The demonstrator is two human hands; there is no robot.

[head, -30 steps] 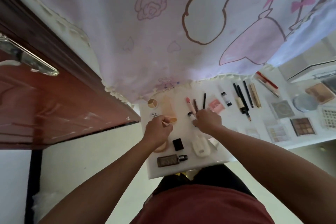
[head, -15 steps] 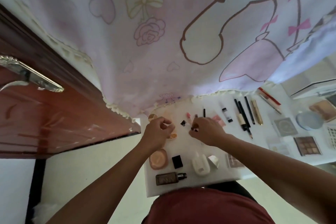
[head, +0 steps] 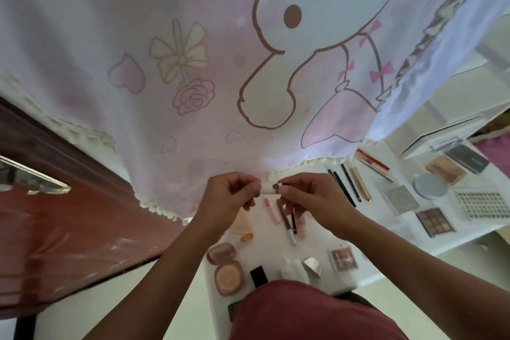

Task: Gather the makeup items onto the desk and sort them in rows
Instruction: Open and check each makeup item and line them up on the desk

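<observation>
Both hands are raised above the white desk [head: 276, 246], holding a small white makeup tube [head: 269, 189] between them. My left hand [head: 229, 196] pinches its pale body. My right hand [head: 309, 196] pinches the dark end with the round emblem. Below them on the desk lie a pink lipstick [head: 271, 208], a brown pencil with a white tip [head: 287, 225], an open pink compact [head: 225, 265], a black square case [head: 259, 275], a white bottle [head: 294, 270] and a small blush palette [head: 343, 258].
To the right lie dark pencils [head: 343, 188], a gold tube [head: 360, 183], a red-and-white pen [head: 372, 160], a round blue compact [head: 429, 186], an eyeshadow palette [head: 436, 222] and a lash tray [head: 481, 204]. A pink cartoon curtain [head: 220, 63] hangs behind. A dark red door [head: 55, 243] stands left.
Both hands have lifted off the desk and come together on the small white tube. The camera has tilted up, so more curtain shows and the near desk edge is hidden.
</observation>
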